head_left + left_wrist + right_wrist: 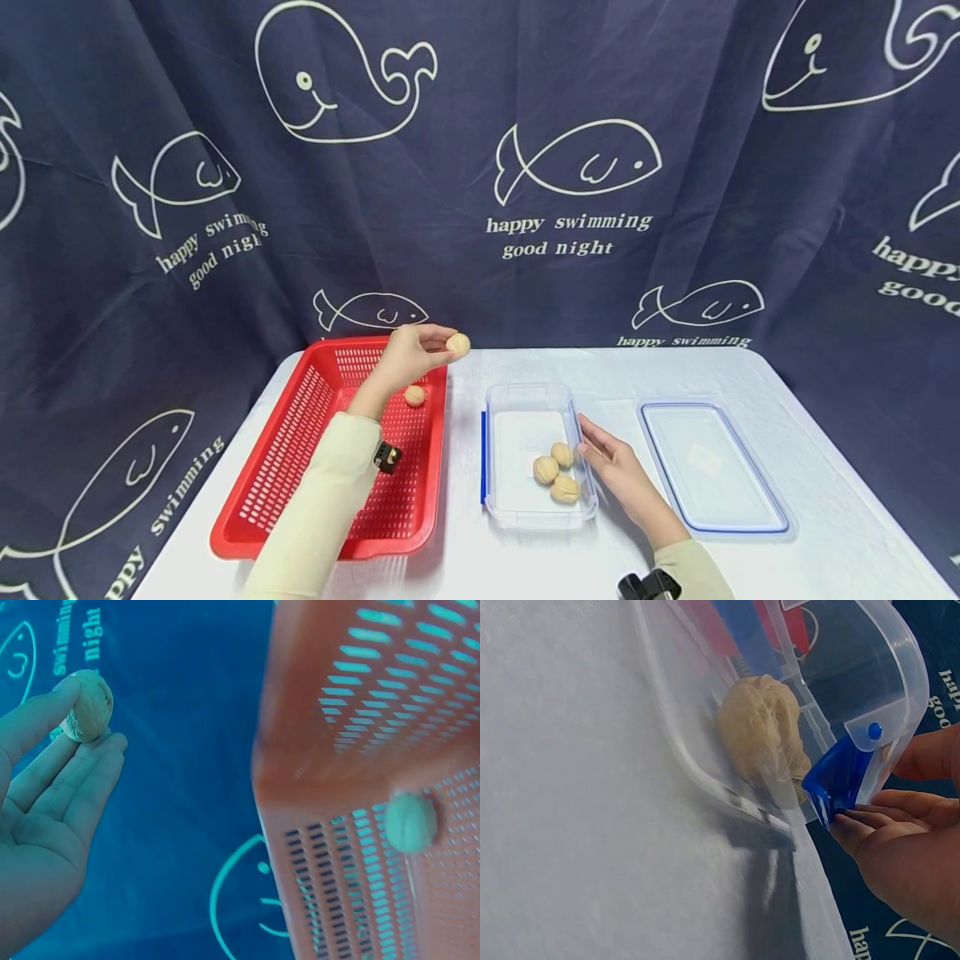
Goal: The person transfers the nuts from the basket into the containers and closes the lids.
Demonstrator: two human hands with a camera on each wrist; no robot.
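Note:
My left hand (pixel 408 360) pinches a walnut (pixel 458 343) between thumb and fingertips, held up over the far right corner of the red basket (pixel 441 467). In the left wrist view the same walnut (pixel 91 706) shows against the dark curtain. Another walnut (pixel 414 396) is inside the basket. To the right stands a clear plastic box (pixel 517 521) without its lid, with three walnuts (pixel 546 470) near its right side. My right hand (pixel 618 467) grips the box's right side at the blue latch (pixel 840 780), thumb and fingers about the wall.
A clear lid with a blue seal (pixel 716 467) lies flat on the white-covered table (pixel 630 375), right of the box. Behind the table hangs a dark blue curtain (pixel 450 183) with whale and fish drawings. A strip of table separates basket and box.

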